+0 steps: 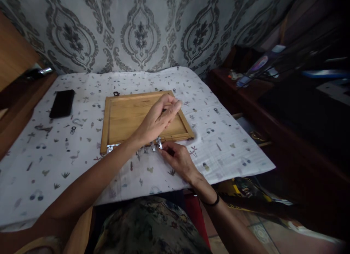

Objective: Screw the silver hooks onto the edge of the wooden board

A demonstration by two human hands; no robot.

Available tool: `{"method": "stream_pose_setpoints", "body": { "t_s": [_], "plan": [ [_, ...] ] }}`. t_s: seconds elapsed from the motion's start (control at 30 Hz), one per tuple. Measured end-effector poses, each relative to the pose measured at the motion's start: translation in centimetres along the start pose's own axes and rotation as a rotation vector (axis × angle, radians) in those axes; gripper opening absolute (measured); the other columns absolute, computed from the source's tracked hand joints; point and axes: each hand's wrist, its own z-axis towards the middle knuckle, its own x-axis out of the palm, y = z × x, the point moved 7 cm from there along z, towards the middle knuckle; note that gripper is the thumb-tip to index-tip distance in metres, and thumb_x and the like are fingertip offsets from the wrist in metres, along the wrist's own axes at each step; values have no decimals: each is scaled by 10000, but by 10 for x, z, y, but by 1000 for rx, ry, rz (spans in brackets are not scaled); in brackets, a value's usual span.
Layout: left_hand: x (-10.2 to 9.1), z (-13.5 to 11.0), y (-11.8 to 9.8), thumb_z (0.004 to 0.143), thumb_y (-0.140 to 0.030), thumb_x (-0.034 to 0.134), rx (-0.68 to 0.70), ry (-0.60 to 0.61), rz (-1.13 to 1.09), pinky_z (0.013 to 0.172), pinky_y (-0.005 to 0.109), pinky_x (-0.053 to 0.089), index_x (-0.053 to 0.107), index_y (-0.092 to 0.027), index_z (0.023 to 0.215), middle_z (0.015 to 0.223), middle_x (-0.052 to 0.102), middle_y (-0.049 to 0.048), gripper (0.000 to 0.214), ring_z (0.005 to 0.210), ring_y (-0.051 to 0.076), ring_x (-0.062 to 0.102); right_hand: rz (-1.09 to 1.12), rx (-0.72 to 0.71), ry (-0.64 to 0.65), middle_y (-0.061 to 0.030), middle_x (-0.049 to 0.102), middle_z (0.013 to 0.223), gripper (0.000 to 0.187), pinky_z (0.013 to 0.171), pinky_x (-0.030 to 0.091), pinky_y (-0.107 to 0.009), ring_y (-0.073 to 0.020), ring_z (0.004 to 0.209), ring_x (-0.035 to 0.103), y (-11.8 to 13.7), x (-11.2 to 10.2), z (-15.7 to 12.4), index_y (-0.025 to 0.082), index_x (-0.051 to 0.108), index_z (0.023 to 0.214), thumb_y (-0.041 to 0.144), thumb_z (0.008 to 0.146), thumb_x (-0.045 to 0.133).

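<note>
A shallow wooden tray (pixel 120 117) lies on a patterned white cloth (pixel 54 152) in front of me. Small metal clips or hooks (pixel 155 144) sit along its near edge, with one more (pixel 109 148) at its near left corner. My left hand (pixel 158 120) hovers over the tray's right part, fingers pinched round a small dark thing I cannot make out. My right hand (pixel 179 161) rests on the cloth just below the near edge, its fingers curled at the metal clips.
A black phone (pixel 62 103) lies on the cloth at the far left. Small dark loose bits (pixel 116 93) lie by the tray's far edge. A dark wooden sideboard (pixel 273 112) with clutter stands to the right; patterned wallpaper (pixel 136 28) rises behind.
</note>
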Motion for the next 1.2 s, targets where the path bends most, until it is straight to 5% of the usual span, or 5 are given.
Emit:
{"method": "stream_pose_setpoints", "body": {
  "t_s": [0.2, 0.47, 0.87, 1.2],
  "plan": [
    [-1, -11, 6, 1022, -393, 607, -3, -215, -106, 449, 216, 287, 501, -224, 869, 594, 329, -88, 251, 483, 77, 289, 5, -13, -10, -10, 661, 713, 142, 618, 401, -262, -150, 648, 565, 2, -1, -1, 187, 671, 829, 296, 914, 639],
    [5, 2, 12, 909, -712, 643, 42, -146, -147, 395, 238, 202, 505, -229, 761, 504, 265, -95, 524, 409, 65, 257, 35, -8, 4, -12, 676, 729, 131, 640, 425, -264, -154, 662, 583, 3, -1, -1, 193, 683, 859, 296, 919, 628],
    [4, -1, 12, 998, -562, 616, 67, -116, -173, 409, 239, 227, 525, -220, 792, 496, 315, -101, 410, 414, 68, 262, 38, -4, 7, -9, 663, 726, 143, 641, 421, -262, -153, 662, 578, 2, -1, -1, 194, 678, 856, 312, 916, 623],
    [-18, -23, -49, 1006, -517, 621, 246, -202, -47, 423, 240, 266, 578, -223, 802, 561, 348, -59, 360, 448, 72, 325, 80, 10, -29, -13, 658, 710, 200, 595, 432, -256, -145, 626, 569, 1, -3, -2, 187, 690, 844, 375, 908, 663]
  ]
}}
